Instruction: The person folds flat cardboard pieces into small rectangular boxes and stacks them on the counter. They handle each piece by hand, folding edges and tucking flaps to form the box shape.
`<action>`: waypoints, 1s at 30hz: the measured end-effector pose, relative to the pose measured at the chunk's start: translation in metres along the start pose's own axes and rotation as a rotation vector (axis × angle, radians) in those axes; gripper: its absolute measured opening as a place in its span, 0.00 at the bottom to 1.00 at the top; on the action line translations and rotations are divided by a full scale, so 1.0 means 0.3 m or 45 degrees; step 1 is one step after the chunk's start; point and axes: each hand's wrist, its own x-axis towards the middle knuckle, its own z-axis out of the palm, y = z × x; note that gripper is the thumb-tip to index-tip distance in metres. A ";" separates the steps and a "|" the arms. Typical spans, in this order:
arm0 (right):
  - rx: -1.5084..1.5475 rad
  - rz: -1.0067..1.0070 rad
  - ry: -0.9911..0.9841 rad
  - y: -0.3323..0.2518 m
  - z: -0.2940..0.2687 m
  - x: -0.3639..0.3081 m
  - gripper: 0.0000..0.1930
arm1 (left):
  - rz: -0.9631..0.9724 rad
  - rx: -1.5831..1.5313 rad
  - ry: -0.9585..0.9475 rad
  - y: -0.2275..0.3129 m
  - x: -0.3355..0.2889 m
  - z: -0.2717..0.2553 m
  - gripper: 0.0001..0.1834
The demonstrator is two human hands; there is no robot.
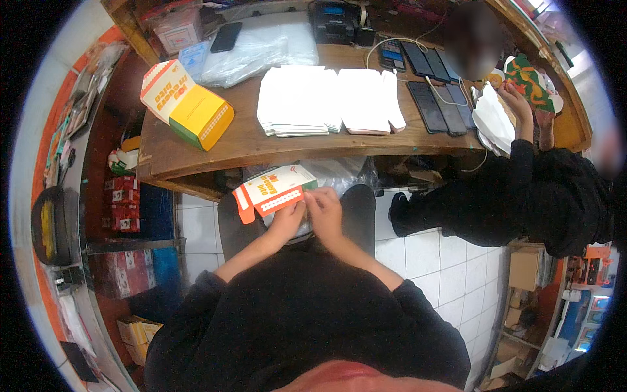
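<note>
Over my lap I hold a small food carton (273, 186), white, orange and green with yellow lettering; its orange end flap hangs out at the left. My left hand (287, 222) has its fingers closed on the carton's lower edge. At the right end, my right hand (324, 210) pinches the green corner, its fingertips close to those of the left. On the wooden table ahead stands a folded yellow, white and green carton (199, 108). Beside it lie two stacks of flat cardboard blanks, white side up: a left stack (297, 98) and a right stack (371, 98).
Several phones (428, 108) and a white cable lie on the table (228, 153) at the right. Behind are a plastic-wrapped pack (274, 49), a black phone (226, 37) and a black device (336, 23). A co-worker's hand (519, 104) holds another carton (493, 121) at the right.
</note>
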 end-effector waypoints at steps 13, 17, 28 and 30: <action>-0.425 -0.392 -0.118 -0.110 -0.088 0.103 0.10 | -0.121 -0.065 -0.407 0.012 0.017 -0.050 0.13; -0.251 -0.377 -0.319 -0.117 -0.147 0.142 0.10 | -0.673 -0.966 -0.245 0.215 0.054 -0.239 0.22; 0.004 -0.034 -0.347 -0.158 -0.102 0.099 0.08 | -0.225 -0.205 0.230 0.154 0.039 -0.139 0.09; 0.147 0.119 -0.305 -0.149 -0.074 0.077 0.08 | -0.089 0.177 0.275 0.195 0.041 -0.131 0.09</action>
